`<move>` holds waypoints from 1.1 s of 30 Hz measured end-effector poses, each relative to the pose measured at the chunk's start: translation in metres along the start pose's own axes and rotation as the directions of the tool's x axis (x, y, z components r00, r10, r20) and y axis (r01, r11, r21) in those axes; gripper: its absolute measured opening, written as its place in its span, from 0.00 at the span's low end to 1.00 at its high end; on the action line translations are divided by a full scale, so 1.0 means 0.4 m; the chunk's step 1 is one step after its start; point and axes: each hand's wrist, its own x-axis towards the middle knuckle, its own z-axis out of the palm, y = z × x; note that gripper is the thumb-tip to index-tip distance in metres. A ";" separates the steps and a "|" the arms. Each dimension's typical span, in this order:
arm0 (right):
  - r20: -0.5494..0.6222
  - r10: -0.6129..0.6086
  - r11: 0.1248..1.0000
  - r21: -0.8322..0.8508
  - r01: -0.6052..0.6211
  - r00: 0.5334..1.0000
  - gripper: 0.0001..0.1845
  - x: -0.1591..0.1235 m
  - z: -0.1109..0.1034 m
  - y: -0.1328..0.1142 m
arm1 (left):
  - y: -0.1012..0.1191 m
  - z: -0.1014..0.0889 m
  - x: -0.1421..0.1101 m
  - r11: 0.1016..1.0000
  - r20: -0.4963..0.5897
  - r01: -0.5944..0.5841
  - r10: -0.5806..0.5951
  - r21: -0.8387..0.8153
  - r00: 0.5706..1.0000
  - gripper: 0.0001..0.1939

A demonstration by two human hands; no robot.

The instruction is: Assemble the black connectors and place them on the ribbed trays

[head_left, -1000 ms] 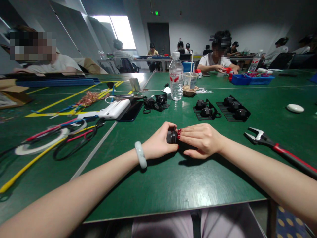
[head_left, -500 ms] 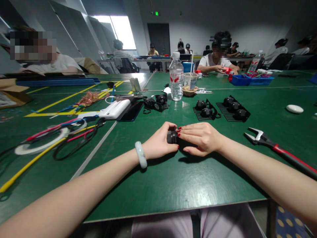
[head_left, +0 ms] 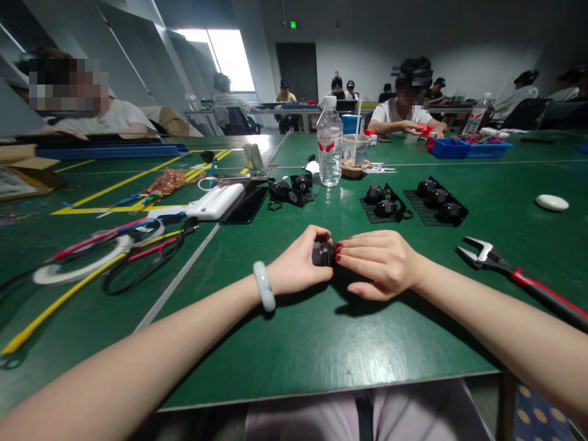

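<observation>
Here, the left hand (head_left: pixel 303 260) grips a ridged, dark, rounded fitting (head_left: pixel 323 253).

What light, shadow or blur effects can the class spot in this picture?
In the head view, the bright white window is washed out, glare whitens the glossy green tabletop near its front edge, and a dark shadow lies below the bare, red-nailed right hand; at the head view's left, pixel blocks mask a white-shirted co-worker.
</observation>
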 end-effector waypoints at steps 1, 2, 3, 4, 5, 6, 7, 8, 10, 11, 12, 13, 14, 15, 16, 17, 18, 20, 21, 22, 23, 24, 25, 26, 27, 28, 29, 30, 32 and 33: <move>0.003 -0.008 1.000 -0.002 0.008 1.000 0.18 0.003 -0.002 -0.003 | -0.001 0.000 0.000 1.000 0.000 -0.002 0.002 -0.008 1.000 0.26; 0.006 -0.013 1.000 -0.003 0.013 1.000 0.18 0.005 -0.004 -0.006 | -0.001 0.001 -0.001 1.000 -0.002 -0.004 0.004 -0.017 1.000 0.25; 0.011 -0.015 1.000 -0.003 0.015 1.000 0.18 0.007 -0.005 -0.008 | -0.001 0.001 -0.001 1.000 -0.004 -0.006 0.006 -0.026 1.000 0.25; 0.017 -0.017 1.000 -0.001 0.017 1.000 0.18 0.008 -0.005 -0.009 | -0.001 0.001 -0.002 0.999 -0.006 -0.007 0.007 -0.036 1.000 0.25; 0.024 -0.018 1.000 0.000 0.018 1.000 0.18 0.009 -0.005 -0.010 | -0.001 0.001 -0.002 0.999 -0.006 -0.008 0.008 -0.044 1.000 0.25; 0.031 -0.019 1.000 0.002 0.019 0.999 0.18 0.010 -0.004 -0.010 | 0.000 0.000 -0.002 0.999 -0.004 -0.007 0.007 -0.052 1.000 0.25; 0.039 -0.020 1.000 0.004 0.020 0.999 0.18 0.010 -0.002 -0.010 | 0.000 0.000 -0.003 0.998 -0.002 -0.006 0.005 -0.059 1.000 0.25; 0.045 -0.019 1.000 0.005 0.019 0.999 0.18 0.009 0.000 -0.009 | 0.001 0.000 -0.003 0.998 -0.002 -0.003 0.003 -0.062 1.000 0.25; 0.050 -0.014 1.000 0.006 0.014 0.999 0.18 0.008 0.005 -0.008 | 0.004 -0.001 -0.004 0.998 -0.006 0.004 -0.004 -0.062 1.000 0.25; 0.048 -0.009 1.000 0.008 0.008 0.999 0.18 0.007 0.007 -0.007 | 0.005 -0.002 -0.005 0.998 -0.011 0.007 -0.008 -0.060 1.000 0.25; 0.046 -0.003 1.000 0.010 0.002 0.999 0.18 0.007 0.009 -0.007 | 0.006 -0.002 -0.006 0.998 -0.015 0.011 -0.011 -0.057 1.000 0.25; 0.046 0.004 1.000 0.013 -0.005 0.999 0.18 0.006 0.011 -0.006 | 0.006 -0.003 -0.007 0.998 -0.018 0.014 -0.015 -0.055 1.000 0.25; 0.047 0.011 1.000 0.017 -0.012 0.999 0.18 0.005 0.012 -0.005 | 0.007 -0.003 -0.007 0.998 -0.018 0.016 -0.017 -0.054 1.000 0.25; 0.050 0.018 1.000 0.020 -0.019 0.999 0.18 0.004 0.013 -0.003 | 0.007 -0.003 -0.008 0.998 -0.016 0.017 -0.018 -0.053 1.000 0.25; 0.052 0.023 0.999 0.024 -0.024 0.998 0.18 0.003 0.014 -0.002 | 0.006 -0.003 -0.009 0.998 -0.016 0.018 -0.019 -0.052 1.000 0.25; 0.052 0.027 0.999 0.028 -0.029 0.998 0.18 0.003 0.015 -0.001 | 0.005 -0.003 -0.009 0.999 -0.015 0.017 -0.018 -0.051 1.000 0.25; 0.049 0.030 0.999 0.032 -0.032 0.998 0.18 0.002 0.016 0.000 | 0.003 -0.003 -0.009 0.999 -0.016 0.014 -0.015 -0.047 1.000 0.26; 0.039 0.037 0.998 0.042 -0.039 0.999 0.17 0.002 0.016 0.001 | 0.000 -0.002 -0.010 0.999 -0.019 0.008 -0.009 -0.035 1.000 0.26; 0.037 0.043 0.998 0.047 -0.045 0.998 0.17 0.002 0.016 0.002 | -0.001 -0.001 -0.010 1.000 -0.020 0.006 -0.007 -0.030 1.000 0.26; 0.038 0.050 0.997 0.052 -0.052 0.998 0.17 0.002 0.016 0.002 | -0.003 -0.001 -0.010 1.000 -0.023 0.005 -0.005 -0.026 1.000 0.26; 0.042 0.059 0.997 0.057 -0.061 0.997 0.17 0.002 0.016 0.002 | -0.004 0.000 -0.010 1.000 -0.026 0.004 -0.004 -0.024 1.000 0.25; 0.047 0.067 0.996 0.062 -0.070 0.997 0.17 0.002 0.016 0.003 | -0.004 0.000 -0.010 1.000 -0.031 0.004 -0.005 -0.025 1.000 0.25; 0.051 0.075 0.995 0.067 -0.078 0.996 0.17 0.002 0.016 0.003 | -0.004 0.001 -0.010 1.000 -0.034 0.006 -0.007 -0.028 0.999 0.25; 0.054 0.081 0.994 0.073 -0.085 0.995 0.17 0.001 0.016 0.004 | -0.004 0.001 -0.010 0.999 -0.039 0.008 -0.009 -0.031 0.999 0.25; 0.054 0.087 0.993 0.079 -0.091 0.995 0.17 0.001 0.017 0.005 | -0.003 0.002 -0.010 0.999 -0.043 0.010 -0.012 -0.032 0.999 0.25; 0.052 0.093 0.992 0.084 -0.097 0.994 0.17 0.000 0.018 0.006 | -0.003 0.002 -0.010 0.999 -0.047 0.012 -0.014 -0.033 0.999 0.26; 0.049 0.099 0.991 0.088 -0.103 0.994 0.16 -0.001 0.019 0.008 | -0.003 0.002 -0.010 0.999 -0.049 0.014 -0.016 -0.034 0.999 0.26; 0.048 0.104 0.990 0.092 -0.108 0.993 0.16 -0.002 0.020 0.009 | -0.002 0.002 -0.010 0.999 -0.050 0.015 -0.017 -0.034 0.999 0.26; 0.045 0.113 0.988 0.097 -0.116 0.993 0.16 -0.004 0.023 0.012 | -0.003 0.002 -0.010 0.999 -0.046 0.016 -0.017 -0.034 0.999 0.25; 0.045 0.116 0.988 0.099 -0.120 0.992 0.16 -0.005 0.024 0.013 | -0.003 0.002 -0.010 0.999 -0.043 0.015 -0.016 -0.033 0.999 0.25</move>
